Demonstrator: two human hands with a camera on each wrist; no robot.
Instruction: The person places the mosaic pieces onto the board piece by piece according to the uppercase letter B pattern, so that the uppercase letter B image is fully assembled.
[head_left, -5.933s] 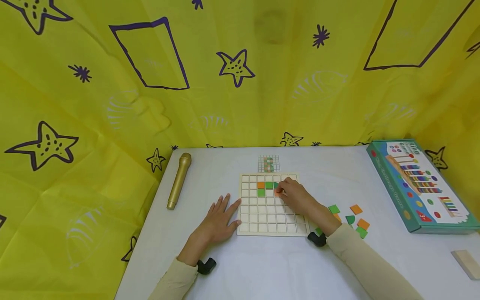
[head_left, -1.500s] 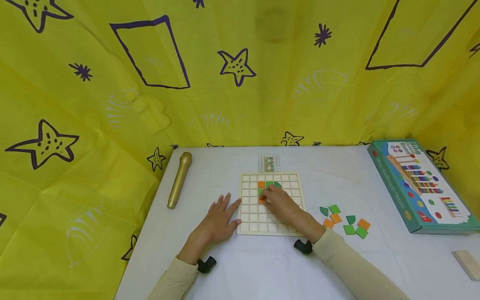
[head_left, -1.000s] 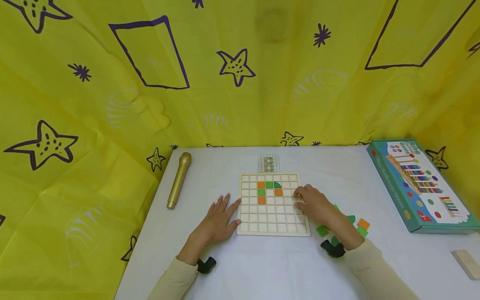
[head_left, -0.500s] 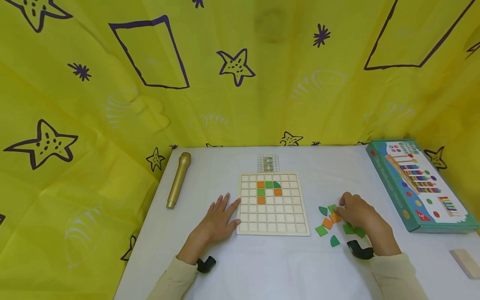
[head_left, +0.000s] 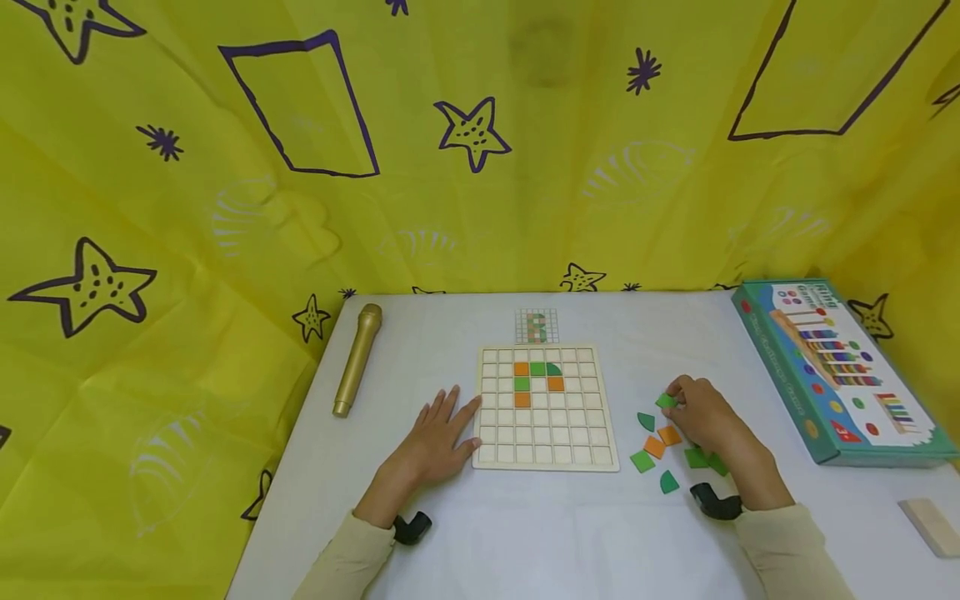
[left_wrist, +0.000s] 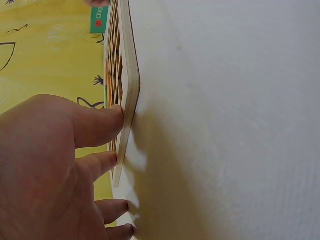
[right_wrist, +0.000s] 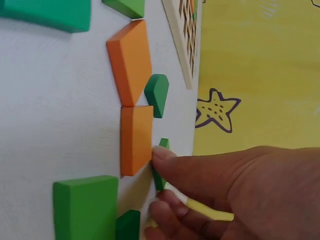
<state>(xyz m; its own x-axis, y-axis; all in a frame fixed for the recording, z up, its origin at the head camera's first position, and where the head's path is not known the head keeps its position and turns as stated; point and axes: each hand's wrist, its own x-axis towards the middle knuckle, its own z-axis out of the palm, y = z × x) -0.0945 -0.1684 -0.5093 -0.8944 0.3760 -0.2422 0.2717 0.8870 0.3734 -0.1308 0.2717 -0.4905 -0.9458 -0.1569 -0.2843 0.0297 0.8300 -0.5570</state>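
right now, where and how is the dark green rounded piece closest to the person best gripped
Probably pinch the dark green rounded piece by two opposite edges, coming from above and the near side. It lies flat on the table, leaving its thin edges to hold; it sits apart from the other loose pieces, and none lies on its near side.

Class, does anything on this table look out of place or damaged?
No damage shows. The gold microphone, lying left of the gridded board, seems out of place: it doesn't match the coloured tiles.
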